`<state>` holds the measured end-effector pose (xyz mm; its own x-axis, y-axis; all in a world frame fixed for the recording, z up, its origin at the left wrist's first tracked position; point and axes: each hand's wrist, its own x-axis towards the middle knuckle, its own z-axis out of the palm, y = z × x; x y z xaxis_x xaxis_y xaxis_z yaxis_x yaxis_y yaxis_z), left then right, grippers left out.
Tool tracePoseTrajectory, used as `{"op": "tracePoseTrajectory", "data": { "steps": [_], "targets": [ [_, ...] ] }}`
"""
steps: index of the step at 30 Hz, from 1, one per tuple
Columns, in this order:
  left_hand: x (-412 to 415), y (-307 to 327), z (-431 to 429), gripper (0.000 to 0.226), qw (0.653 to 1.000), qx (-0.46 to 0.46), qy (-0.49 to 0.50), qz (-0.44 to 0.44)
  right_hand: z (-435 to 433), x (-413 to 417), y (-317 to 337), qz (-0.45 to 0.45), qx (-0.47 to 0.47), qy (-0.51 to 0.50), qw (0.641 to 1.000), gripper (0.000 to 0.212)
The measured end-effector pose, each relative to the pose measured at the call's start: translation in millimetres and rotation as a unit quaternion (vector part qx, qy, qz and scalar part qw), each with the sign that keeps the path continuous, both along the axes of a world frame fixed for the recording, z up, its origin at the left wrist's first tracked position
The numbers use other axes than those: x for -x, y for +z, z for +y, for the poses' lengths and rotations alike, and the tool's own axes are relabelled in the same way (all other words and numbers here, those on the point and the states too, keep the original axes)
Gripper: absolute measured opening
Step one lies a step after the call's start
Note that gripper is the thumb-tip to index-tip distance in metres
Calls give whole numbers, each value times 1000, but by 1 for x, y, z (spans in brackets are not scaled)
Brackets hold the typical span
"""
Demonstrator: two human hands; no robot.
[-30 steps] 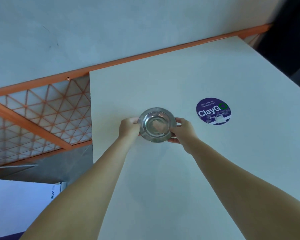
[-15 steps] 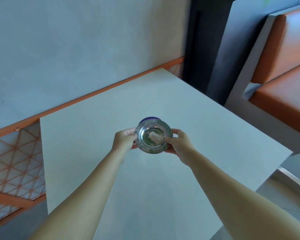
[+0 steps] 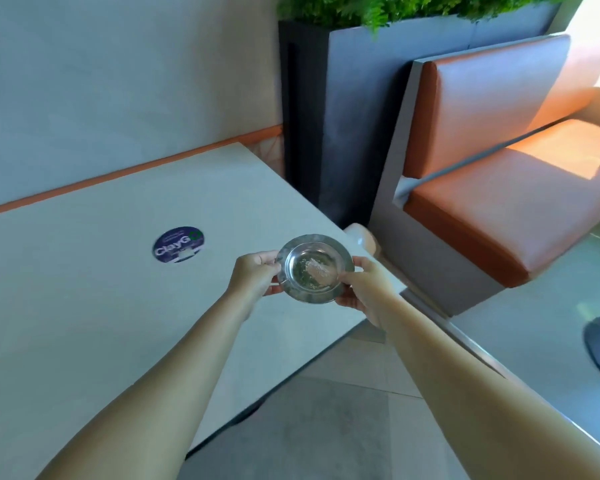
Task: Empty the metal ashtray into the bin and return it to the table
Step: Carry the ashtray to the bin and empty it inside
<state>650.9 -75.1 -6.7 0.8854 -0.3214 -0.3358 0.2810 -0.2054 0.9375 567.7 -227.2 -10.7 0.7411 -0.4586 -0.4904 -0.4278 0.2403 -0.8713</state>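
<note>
Round shiny metal ashtray [image 3: 315,268], ash inside: lifted, not emptied.
Gripped at rim by left hand [image 3: 255,271] and right hand [image 3: 362,289] fingers above pale square table [image 3: 84,306]; bin unseen.

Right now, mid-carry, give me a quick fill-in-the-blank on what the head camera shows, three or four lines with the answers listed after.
1. The metal ashtray is held by ____ hands, the left hand and the right hand on opposite sides of its rim.
2. The round sticker lies on the ____.
3. The bench seat cushion is ____ in colour.
4. The bowl of the ashtray is not empty: it holds pale ____.

Missing words: both; table; orange; ash
</note>
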Motion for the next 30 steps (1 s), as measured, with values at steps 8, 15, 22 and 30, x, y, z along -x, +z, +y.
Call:
{"op": "tracePoseTrajectory", "data": {
  "steps": [8, 15, 22, 30],
  "targets": [
    [44, -6, -122, 28, 998, -26, -61, 5, -118, 56, -10, -16, 9, -45, 999, 35],
    [15, -16, -222, 35, 997, -48, -66, -3, -213, 33, -21, -16, 12, -68, 997, 26],
    [-37, -19, -303, 34, 998, -61, -20, -1, -302, -30, -23, -8, 30, -29, 999, 28],
    [-74, -35, -358, 33, 994, -98, 43, 28, -371, -97, -45, 29, 16, 44, 998, 29]
  ]
}}
